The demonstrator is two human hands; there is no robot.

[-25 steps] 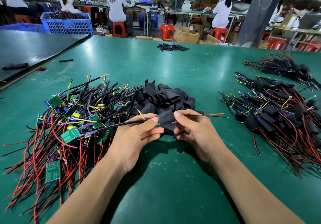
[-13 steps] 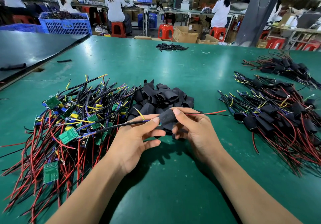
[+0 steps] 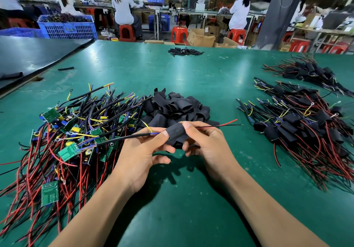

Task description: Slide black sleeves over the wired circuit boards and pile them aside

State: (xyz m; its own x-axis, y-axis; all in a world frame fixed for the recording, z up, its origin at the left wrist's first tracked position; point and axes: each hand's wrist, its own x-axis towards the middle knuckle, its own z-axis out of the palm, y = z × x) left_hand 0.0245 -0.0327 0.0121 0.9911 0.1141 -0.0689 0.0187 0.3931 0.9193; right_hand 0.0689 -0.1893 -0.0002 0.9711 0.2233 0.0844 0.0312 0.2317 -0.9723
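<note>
Matt sleeve (image 3: 177, 132); seemingly rubbery green tabletop (image 3: 191, 78)

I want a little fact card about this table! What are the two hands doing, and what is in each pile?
left hand: pinches the black cable that runs into the sleeve
right hand: pinches the black sleeve; a red wire pokes out of its right end
left pile: bare boards, green, tangled with red and black wires
middle pile: empty sleeves
right pile: sleeved boards
table: green
</note>
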